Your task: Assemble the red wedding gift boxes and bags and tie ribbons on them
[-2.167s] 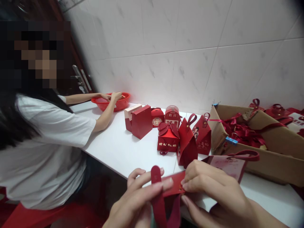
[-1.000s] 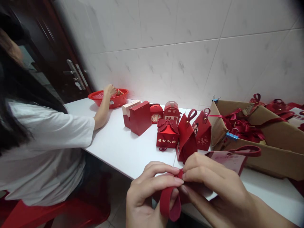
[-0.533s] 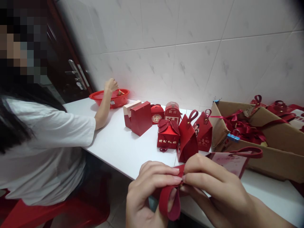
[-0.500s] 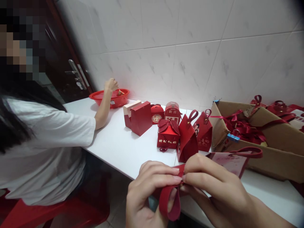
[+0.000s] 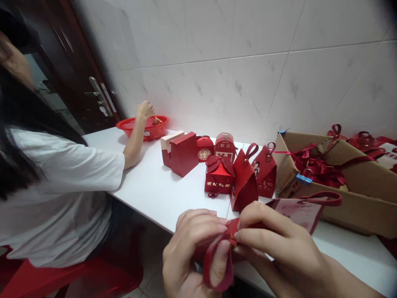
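Low in the picture, over the near edge of the white table (image 5: 161, 194), my left hand (image 5: 189, 252) and my right hand (image 5: 279, 252) meet, both closed on a flat red gift bag (image 5: 231, 231). A red strap loop (image 5: 214, 269) of that bag curls down past my left fingers. The fingertips of both hands pinch the bag's top where the strap joins. A second flat bag (image 5: 302, 211) with a pink printed face and a red handle lies just behind my right hand.
A row of finished red gift boxes (image 5: 218, 176) and folded bags (image 5: 245, 178) stands mid-table. A cardboard box (image 5: 356, 207) of red bags and ribbons sits at right. At left a person in a white shirt (image 5: 58, 186) reaches into a red basket (image 5: 144, 126) by the tiled wall.
My hands have drawn closer together and bunched the bag's top; the strap loop has bent over further. The person at left has lifted a hand slightly above the basket.
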A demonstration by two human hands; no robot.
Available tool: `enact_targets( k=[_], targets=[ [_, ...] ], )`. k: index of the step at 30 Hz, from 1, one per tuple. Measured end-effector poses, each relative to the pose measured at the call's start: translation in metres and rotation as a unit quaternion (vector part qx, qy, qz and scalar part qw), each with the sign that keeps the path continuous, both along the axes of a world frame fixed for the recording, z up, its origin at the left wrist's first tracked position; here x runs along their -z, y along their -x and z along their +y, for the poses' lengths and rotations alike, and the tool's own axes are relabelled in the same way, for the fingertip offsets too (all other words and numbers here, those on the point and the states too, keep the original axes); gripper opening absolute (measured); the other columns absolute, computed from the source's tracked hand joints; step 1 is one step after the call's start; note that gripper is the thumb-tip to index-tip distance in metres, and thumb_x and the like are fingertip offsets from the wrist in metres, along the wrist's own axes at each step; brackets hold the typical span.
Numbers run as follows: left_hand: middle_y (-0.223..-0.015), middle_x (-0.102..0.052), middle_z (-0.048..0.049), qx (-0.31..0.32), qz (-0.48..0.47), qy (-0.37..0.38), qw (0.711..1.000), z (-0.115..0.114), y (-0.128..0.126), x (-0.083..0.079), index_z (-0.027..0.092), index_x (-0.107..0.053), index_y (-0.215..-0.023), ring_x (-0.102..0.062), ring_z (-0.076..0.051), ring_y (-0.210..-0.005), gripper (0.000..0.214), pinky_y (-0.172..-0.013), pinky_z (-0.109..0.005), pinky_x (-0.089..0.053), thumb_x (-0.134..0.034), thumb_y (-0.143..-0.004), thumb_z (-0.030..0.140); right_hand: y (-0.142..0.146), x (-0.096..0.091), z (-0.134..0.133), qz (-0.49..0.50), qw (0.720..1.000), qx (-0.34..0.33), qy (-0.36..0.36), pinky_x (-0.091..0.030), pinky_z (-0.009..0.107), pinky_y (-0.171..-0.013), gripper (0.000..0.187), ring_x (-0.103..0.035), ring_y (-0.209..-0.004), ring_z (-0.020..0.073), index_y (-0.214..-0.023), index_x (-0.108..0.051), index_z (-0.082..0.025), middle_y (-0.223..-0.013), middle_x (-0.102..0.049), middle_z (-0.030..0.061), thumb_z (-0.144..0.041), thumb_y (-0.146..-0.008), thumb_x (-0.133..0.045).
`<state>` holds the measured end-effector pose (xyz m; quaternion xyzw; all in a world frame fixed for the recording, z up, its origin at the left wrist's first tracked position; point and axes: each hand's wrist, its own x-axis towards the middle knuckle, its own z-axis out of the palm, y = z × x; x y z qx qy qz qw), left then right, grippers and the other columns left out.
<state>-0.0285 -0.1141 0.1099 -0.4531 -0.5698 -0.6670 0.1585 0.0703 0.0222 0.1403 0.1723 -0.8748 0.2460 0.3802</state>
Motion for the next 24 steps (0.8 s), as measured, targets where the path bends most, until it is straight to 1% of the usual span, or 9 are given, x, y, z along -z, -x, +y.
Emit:
enact_targets(
  k=[3, 5, 8, 11, 16, 18, 20, 22, 24],
  targets=[
    [-0.081, -0.073, -0.0022, 0.040, -0.019, -0.029, 0.999, 0.0010, -0.0002, -0.0010, 0.022, -0.068, -0.090, -0.069, -0.019, -0.080, 0.015, -0.074, -0.031, -0.056, -0.070, -0.078, 0.013, -0.0007, 0.0035, 0.0002, -0.002, 1.000, 0.017, -0.014, -0.055, 0.021, -0.064, 0.017, -0.059, -0.075, 0.0126, -0.092, -0.061, -0.012, -0.091, -0.055, 0.0099, -0.002, -0.084, -0.051],
    [-0.080, -0.073, -0.0029, 0.065, -0.014, -0.007, 0.998, 0.0010, 0.0000, -0.0027, 0.022, -0.068, -0.089, -0.069, -0.020, -0.080, 0.012, -0.073, -0.032, -0.056, -0.068, -0.080, 0.013, -0.0015, 0.0053, 0.0005, -0.002, 1.000, 0.021, -0.019, -0.057, 0.022, -0.068, 0.018, -0.061, -0.081, 0.0131, -0.093, -0.061, -0.012, -0.102, -0.053, 0.0130, -0.001, -0.084, -0.050],
    [-0.081, -0.073, -0.0030, 0.044, -0.006, 0.020, 0.999, 0.0001, 0.0005, -0.0043, 0.021, -0.069, -0.084, -0.069, -0.019, -0.081, 0.011, -0.073, -0.030, -0.056, -0.066, -0.080, 0.011, -0.0026, 0.0060, 0.0006, -0.001, 1.000, 0.016, -0.015, -0.057, 0.023, -0.070, 0.019, -0.062, -0.083, 0.0132, -0.095, -0.060, -0.012, -0.110, -0.051, 0.0145, -0.001, -0.084, -0.049],
    [-0.080, -0.073, -0.0025, 0.033, -0.009, 0.019, 0.999, -0.0004, 0.0003, -0.0042, 0.021, -0.068, -0.081, -0.069, -0.019, -0.081, 0.013, -0.074, -0.031, -0.056, -0.066, -0.078, 0.009, -0.0027, 0.0054, 0.0002, -0.003, 1.000, 0.012, -0.009, -0.058, 0.025, -0.070, 0.018, -0.062, -0.082, 0.0137, -0.096, -0.060, -0.013, -0.110, -0.053, 0.0140, -0.003, -0.085, -0.050],
    [-0.074, -0.072, -0.0004, 0.058, -0.024, 0.018, 0.998, -0.0003, 0.0000, -0.0061, 0.021, -0.069, -0.081, -0.069, -0.017, -0.078, 0.017, -0.070, -0.027, -0.056, -0.064, -0.077, 0.005, -0.0030, 0.0043, -0.0007, -0.001, 1.000, 0.016, 0.000, -0.057, 0.023, -0.070, 0.015, -0.061, -0.081, 0.0124, -0.093, -0.060, -0.011, -0.110, -0.053, 0.0144, -0.002, -0.084, -0.053],
    [-0.074, -0.071, -0.0008, 0.084, -0.032, 0.021, 0.996, -0.0014, 0.0005, -0.0075, 0.021, -0.069, -0.081, -0.068, -0.017, -0.077, 0.017, -0.068, -0.025, -0.056, -0.065, -0.077, 0.005, -0.0032, 0.0032, -0.0007, 0.007, 1.000, 0.022, -0.001, -0.056, 0.022, -0.070, 0.015, -0.061, -0.085, 0.0134, -0.093, -0.061, -0.011, -0.110, -0.055, 0.0144, -0.002, -0.083, -0.054],
    [-0.075, -0.071, -0.0015, 0.125, -0.054, 0.021, 0.990, -0.0031, 0.0014, -0.0078, 0.021, -0.070, -0.083, -0.066, -0.017, -0.077, 0.015, -0.067, -0.025, -0.055, -0.066, -0.077, 0.008, -0.0026, 0.0019, -0.0002, 0.016, 1.000, 0.022, -0.003, -0.055, 0.024, -0.072, 0.015, -0.060, -0.087, 0.0147, -0.093, -0.060, -0.012, -0.104, -0.059, 0.0128, -0.002, -0.083, -0.056],
    [-0.078, -0.071, -0.0022, 0.175, -0.086, 0.020, 0.981, -0.0041, 0.0034, -0.0059, 0.023, -0.070, -0.088, -0.065, -0.017, -0.078, 0.014, -0.068, -0.026, -0.055, -0.068, -0.077, 0.014, -0.0012, 0.0011, 0.0008, 0.023, 1.000, 0.007, 0.002, -0.053, 0.027, -0.074, 0.015, -0.060, -0.083, 0.0145, -0.094, -0.058, -0.012, -0.094, -0.063, 0.0098, -0.001, -0.083, -0.057],
    [-0.081, -0.070, -0.0025, 0.211, -0.113, 0.021, 0.971, -0.0031, 0.0071, -0.0017, 0.024, -0.069, -0.090, -0.063, -0.017, -0.079, 0.015, -0.069, -0.027, -0.054, -0.069, -0.077, 0.017, 0.0005, 0.0015, 0.0021, 0.024, 1.000, -0.006, 0.019, -0.050, 0.028, -0.074, 0.016, -0.060, -0.077, 0.0134, -0.094, -0.055, -0.013, -0.086, -0.065, 0.0071, -0.001, -0.083, -0.056]
  ],
)
